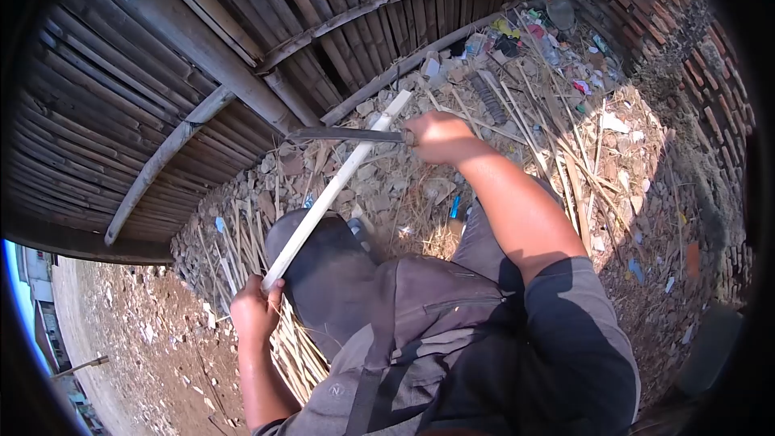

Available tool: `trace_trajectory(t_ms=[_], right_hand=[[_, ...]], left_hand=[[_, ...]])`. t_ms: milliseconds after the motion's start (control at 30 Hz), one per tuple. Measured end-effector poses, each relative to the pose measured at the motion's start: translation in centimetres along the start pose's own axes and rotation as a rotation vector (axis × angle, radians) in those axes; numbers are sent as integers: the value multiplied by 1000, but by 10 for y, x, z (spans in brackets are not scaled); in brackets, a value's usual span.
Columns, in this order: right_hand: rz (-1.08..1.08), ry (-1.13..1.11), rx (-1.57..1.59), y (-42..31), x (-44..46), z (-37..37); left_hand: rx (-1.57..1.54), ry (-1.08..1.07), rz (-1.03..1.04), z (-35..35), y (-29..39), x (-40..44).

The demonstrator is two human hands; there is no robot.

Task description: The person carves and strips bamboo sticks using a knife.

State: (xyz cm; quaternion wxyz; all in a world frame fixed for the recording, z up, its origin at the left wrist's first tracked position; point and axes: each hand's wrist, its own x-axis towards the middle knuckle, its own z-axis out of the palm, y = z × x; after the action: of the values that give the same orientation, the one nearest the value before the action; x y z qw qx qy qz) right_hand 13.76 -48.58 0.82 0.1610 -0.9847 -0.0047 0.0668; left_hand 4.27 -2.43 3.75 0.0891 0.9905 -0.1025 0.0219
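My left hand [257,311] is closed around the lower end of a long pale bamboo strip [323,200], which slants up and away to the right across my knee. In my right hand [442,137] is the handle of a machete [343,135], its dark blade pointing left. The blade crosses the strip near its far end; I cannot tell whether it is cutting in or only passing over it.
Rubble and broken stones cover the ground, with split bamboo sticks [571,169] to the right and more strips [299,355] beside my left arm. A bamboo slat wall [178,40] stands close ahead, a brick wall [694,89] to the right. Litter [549,36] lies in the far corner.
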Motion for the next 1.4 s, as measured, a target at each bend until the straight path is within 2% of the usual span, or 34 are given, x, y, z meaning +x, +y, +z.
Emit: trace_trajectory(t_ms=[167,267,367,467,567,767,867,967,1100,1233,1333,1400], right_hand=[[-262,-117,-83,-45,-22,-11],[-15,47,165,23,12,0],[47,77,-25,23,13,10],[41,72,152,9,-2,4],[-55,55,27,-3,-4,1],[-252,-192,-62,-55,-21,-9],[6,-115,122,-21,-12,-23],[107,-32,154,6,8,-4],[64,19,135,2,-5,-8],[-23,27,-35,-8,-11,-14],[-133,65,-34,-27,-18,-2],[-218,-30,-66,-35,-14,4]], left_hand=[[-22,3,1,3,-6,1],[-50,0,-45,4,-9,-16],[-31,4,-45,-4,-5,-7],[9,-9,-39,-8,-5,-8],[-2,2,-15,-3,-6,-8],[3,15,-6,-2,-3,-10],[2,-5,9,9,-23,-23],[-61,-33,-7,2,-14,-17],[-1,-46,-11,-3,-15,-17],[-35,-39,-5,-4,-6,-16],[39,39,33,3,-12,-14],[55,31,-13,5,-10,-15]])
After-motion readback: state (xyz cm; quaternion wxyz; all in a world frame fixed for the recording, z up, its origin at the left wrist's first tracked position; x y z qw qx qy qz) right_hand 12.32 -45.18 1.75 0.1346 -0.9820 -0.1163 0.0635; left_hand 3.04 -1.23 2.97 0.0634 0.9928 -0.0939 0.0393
